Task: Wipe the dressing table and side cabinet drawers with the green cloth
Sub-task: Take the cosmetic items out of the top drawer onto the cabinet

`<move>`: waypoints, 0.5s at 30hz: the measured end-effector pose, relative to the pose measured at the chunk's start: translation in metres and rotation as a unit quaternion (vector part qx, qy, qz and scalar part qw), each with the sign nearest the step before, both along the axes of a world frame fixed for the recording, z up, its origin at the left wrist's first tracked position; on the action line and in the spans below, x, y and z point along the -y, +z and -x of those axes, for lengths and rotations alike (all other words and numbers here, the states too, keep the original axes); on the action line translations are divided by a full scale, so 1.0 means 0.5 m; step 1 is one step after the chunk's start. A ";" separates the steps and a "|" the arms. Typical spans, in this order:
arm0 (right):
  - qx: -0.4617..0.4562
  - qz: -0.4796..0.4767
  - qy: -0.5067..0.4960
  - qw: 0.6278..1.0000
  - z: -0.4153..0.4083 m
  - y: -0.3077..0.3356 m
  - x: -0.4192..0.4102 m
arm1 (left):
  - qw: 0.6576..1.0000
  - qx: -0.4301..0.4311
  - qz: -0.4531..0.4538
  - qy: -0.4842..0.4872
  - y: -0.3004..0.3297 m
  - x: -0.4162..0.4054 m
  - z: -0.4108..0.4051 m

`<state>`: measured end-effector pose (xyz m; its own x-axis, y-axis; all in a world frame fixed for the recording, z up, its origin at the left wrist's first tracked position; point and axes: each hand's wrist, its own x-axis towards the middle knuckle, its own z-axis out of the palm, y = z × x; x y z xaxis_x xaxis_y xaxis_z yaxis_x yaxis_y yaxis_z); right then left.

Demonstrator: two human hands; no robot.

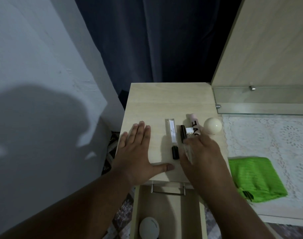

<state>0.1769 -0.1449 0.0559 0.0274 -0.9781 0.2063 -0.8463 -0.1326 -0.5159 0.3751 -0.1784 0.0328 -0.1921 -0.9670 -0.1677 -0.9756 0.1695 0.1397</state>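
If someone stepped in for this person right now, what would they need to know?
Left hand: flat on the side cabinet top, open, holding nothing.
Right hand: over the small bottles, apparently closing on a clear bottle; grip is blurred.
Green cloth: lying folded on the lace mat of the dressing table, in neither hand.
On the cabinet top: a clear tube with black cap, a pink bottle, a cream ball.
Top drawer is pulled open, with a round white item inside.
Left: pick up the cloth and wipe; I cannot tell what has been wiped already.
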 end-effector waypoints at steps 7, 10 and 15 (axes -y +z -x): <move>-0.011 0.010 0.012 1.000 -0.005 -0.047 -0.073 | 1.000 0.003 -0.005 0.000 -0.001 -0.001 0.001; -0.012 0.011 0.027 1.000 -0.006 -0.053 -0.050 | 1.000 0.005 -0.007 0.002 0.000 -0.001 0.001; -0.015 0.036 0.032 0.999 -0.006 -0.051 -0.021 | 1.000 0.004 -0.008 0.002 0.000 -0.002 0.002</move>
<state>0.1799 -0.1343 0.0302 0.0959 -0.9568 0.2745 -0.8499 -0.2223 -0.4778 0.3742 -0.1773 0.0326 -0.1864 -0.9651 -0.1842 -0.9774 0.1630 0.1347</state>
